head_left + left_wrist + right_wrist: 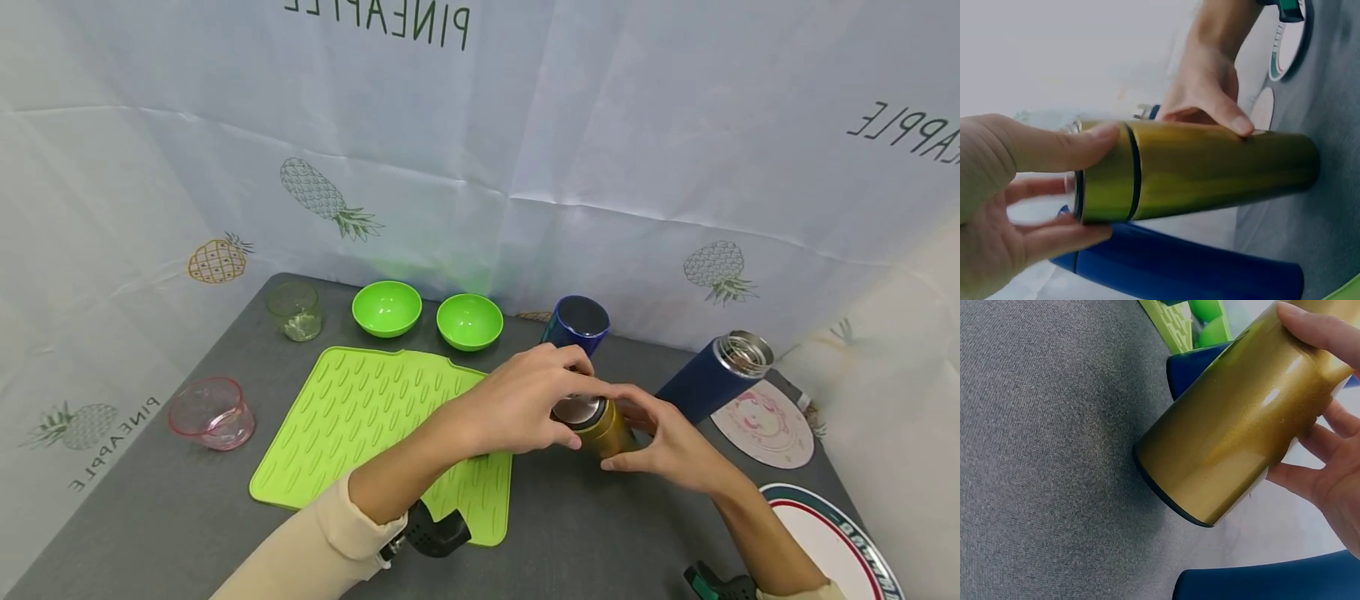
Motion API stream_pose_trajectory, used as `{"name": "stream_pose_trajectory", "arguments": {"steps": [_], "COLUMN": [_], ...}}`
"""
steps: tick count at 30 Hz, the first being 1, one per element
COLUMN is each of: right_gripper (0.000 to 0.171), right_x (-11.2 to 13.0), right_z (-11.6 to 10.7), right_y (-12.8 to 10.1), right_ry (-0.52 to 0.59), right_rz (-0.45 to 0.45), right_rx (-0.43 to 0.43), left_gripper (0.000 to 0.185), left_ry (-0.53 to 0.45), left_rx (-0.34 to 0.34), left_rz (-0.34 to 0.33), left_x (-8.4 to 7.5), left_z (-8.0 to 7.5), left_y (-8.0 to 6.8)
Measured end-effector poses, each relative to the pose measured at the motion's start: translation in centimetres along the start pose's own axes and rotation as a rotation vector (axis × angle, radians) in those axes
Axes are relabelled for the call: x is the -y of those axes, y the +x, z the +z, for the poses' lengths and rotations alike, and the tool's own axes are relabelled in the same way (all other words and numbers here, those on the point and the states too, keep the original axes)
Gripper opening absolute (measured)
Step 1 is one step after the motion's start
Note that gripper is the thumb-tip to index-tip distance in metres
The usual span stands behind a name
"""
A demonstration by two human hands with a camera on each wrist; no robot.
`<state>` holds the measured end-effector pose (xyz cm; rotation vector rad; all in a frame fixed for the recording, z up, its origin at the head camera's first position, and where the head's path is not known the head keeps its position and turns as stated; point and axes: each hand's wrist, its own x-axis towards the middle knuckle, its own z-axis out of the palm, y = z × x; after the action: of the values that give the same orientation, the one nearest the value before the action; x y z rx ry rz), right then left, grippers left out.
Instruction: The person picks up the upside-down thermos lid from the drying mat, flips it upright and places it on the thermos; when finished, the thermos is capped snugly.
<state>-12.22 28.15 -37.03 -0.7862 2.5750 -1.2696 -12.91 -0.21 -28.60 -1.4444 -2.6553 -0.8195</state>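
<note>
A gold thermos flask (615,435) stands upright on the dark grey table, a black ring under its cap. My left hand (517,400) grips the cap (1108,181) from above, thumb on one side and fingers on the other. Lower down, my right hand (675,446) holds the flask's body between thumb and fingers, as the right wrist view (1335,456) of this hand shows. Just behind the flask is a blue tumbler (561,333) with a dark top. To the right, a navy flask (693,387) has a bare steel mouth.
A lime-green drying mat (375,408) lies left of the flask, under my left forearm. Two green bowls (387,309) sit behind it. A greenish glass (296,310) and a pink-rimmed glass (213,414) stand left. At right lie a pink-patterned disc (765,423) and a rimmed plate (817,533).
</note>
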Motion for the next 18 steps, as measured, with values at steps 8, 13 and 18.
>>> {"name": "stream_pose_trajectory", "arguments": {"steps": [8,13,18], "right_gripper": [0.081,0.081,0.081], "right_x": [-0.1,-0.1,-0.1], "right_z": [0.0,0.1,0.1], "right_y": [-0.1,0.1,0.1], "right_ry": [-0.022,-0.031,-0.043], "right_rz": [0.0,0.004,0.02], "right_rx": [-0.016,-0.018,-0.026], "left_gripper": [0.061,0.064,0.056], "left_ry": [-0.018,0.05,-0.008], "left_rx": [-0.006,-0.099,-0.114], "left_rz": [-0.038,-0.169,-0.099], "left_x": [-0.1,-0.9,-0.4], "left_z": [0.4,1.1,1.0], "left_y": [0.0,0.1,0.2]}}
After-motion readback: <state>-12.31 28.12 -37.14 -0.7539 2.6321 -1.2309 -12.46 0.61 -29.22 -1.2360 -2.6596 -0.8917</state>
